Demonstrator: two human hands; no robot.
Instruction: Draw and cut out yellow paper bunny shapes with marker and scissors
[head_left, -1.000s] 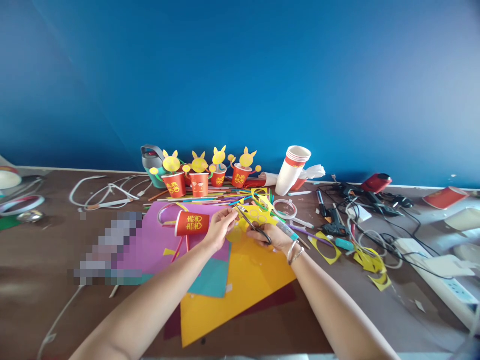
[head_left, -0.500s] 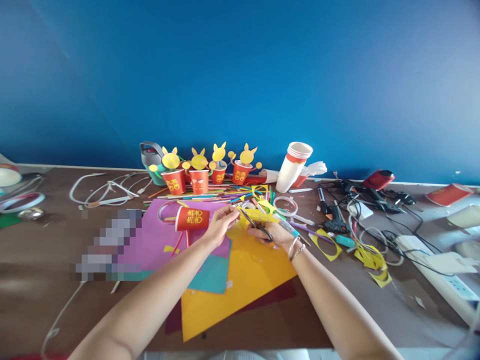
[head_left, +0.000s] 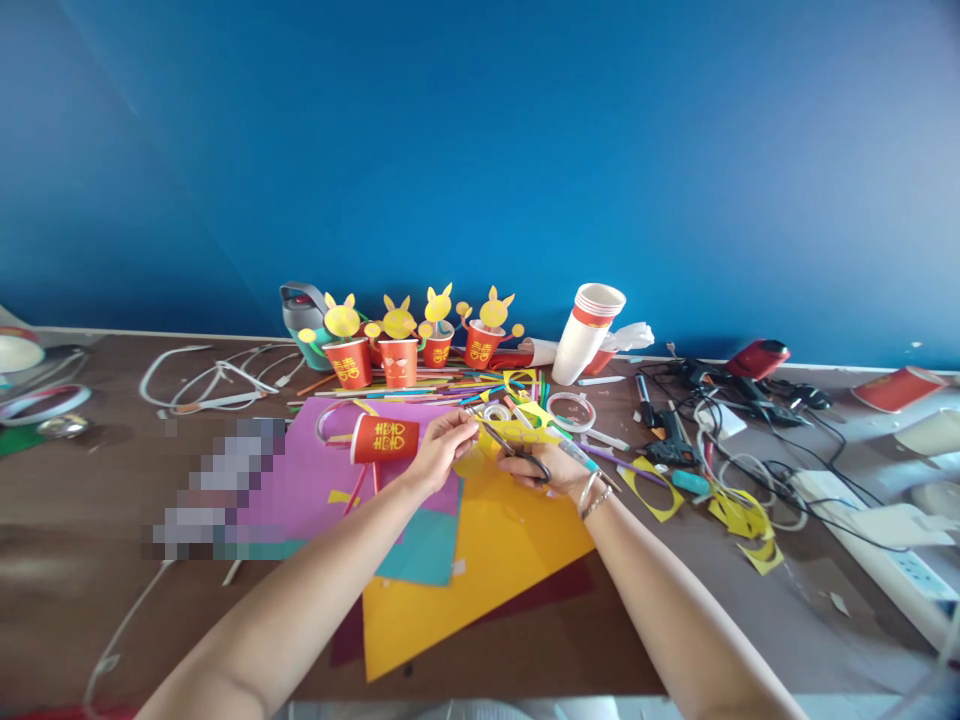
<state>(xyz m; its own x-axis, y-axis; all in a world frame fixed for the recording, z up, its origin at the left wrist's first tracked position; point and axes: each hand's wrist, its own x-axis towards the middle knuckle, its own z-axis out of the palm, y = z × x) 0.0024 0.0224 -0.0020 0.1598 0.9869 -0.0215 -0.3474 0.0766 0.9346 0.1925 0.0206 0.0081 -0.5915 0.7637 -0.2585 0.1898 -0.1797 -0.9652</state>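
Note:
My left hand (head_left: 445,446) is closed in a pinch on something small and yellowish at its fingertips, too small to make out. Dark-handled scissors (head_left: 536,466) are in my right hand (head_left: 553,468), their blades pointing up and left to the left fingertips. Beneath both hands lie an orange sheet (head_left: 480,600), a teal sheet (head_left: 427,545) and a purple sheet (head_left: 277,490). A red paper cup (head_left: 386,438) with yellow print lies on its side just left of my left hand, pink sticks below it.
Behind stand red cups with yellow eared figures (head_left: 343,320), beside a bottle (head_left: 304,325). A tall stack of cups (head_left: 589,335) leans near the wall. At right are glue guns (head_left: 671,440), yellow scraps (head_left: 739,515), cables and a power strip (head_left: 885,560).
The scissors and my right hand have shifted very slightly, and the scissor handles look a little different in angle. My left hand stays nearly in place.

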